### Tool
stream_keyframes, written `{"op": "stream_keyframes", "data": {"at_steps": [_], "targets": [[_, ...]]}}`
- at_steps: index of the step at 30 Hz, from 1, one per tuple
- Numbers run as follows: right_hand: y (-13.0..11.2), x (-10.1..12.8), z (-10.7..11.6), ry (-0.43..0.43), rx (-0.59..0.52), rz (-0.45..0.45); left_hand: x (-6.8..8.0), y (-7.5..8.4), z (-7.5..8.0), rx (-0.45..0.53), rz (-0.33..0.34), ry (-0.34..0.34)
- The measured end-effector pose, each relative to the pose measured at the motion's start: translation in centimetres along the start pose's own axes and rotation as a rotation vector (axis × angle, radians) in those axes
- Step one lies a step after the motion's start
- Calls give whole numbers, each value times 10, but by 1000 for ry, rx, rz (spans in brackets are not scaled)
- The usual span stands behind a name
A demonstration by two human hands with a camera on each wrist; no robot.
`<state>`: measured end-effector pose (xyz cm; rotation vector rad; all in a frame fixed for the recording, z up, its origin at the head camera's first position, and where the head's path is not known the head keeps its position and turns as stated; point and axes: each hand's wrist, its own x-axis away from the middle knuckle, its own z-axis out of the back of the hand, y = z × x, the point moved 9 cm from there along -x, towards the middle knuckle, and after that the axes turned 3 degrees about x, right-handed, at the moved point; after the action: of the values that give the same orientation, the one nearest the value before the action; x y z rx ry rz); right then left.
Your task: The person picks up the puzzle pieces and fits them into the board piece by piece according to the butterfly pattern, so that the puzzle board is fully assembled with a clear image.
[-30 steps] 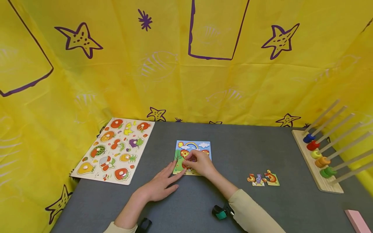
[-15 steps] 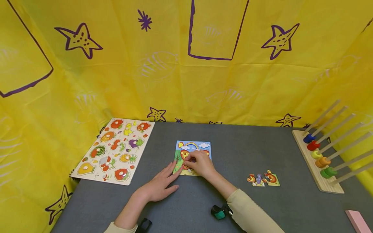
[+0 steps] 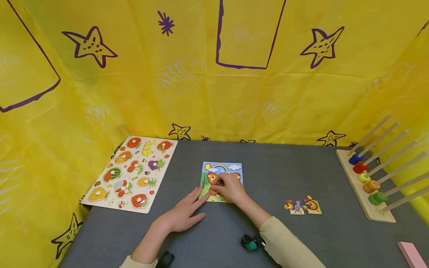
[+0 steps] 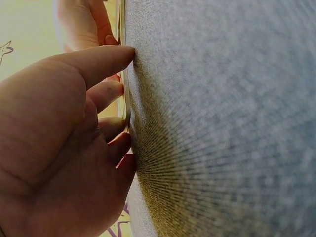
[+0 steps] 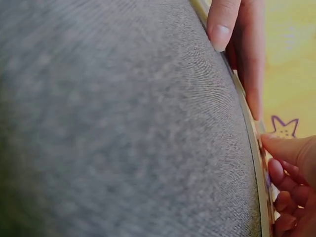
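Where the grey desk (image 3: 275, 238) meets the yellow curtain, we see a fruit peg board (image 3: 130, 172) far left. Next, our left hand (image 3: 182, 212) lies flat, fingers straight, tips touching the picture puzzle (image 3: 219, 169) at its lower left corner. Our right hand (image 3: 231, 188) rests on the puzzle, curled fingers pinching a piece. Two loose pieces (image 3: 303, 206) and a ring stacker (image 3: 363, 186) sit farther right.

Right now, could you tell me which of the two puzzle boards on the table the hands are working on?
The small rainbow jigsaw board at the table's centre: the left hand steadies its corner and the right hand presses on it. The fruit peg board lies untouched at left.
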<state>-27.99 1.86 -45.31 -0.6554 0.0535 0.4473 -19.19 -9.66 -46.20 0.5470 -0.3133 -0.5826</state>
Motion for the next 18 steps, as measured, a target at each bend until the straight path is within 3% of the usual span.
{"op": "stream_keyframes", "data": {"at_steps": [13, 18], "targets": [[1, -3, -3, -82, 41, -70, -4, 7, 2, -88, -3, 20], [-2, -4, -2, -76, 79, -76, -5, 11, 3, -121, -23, 33]]}}
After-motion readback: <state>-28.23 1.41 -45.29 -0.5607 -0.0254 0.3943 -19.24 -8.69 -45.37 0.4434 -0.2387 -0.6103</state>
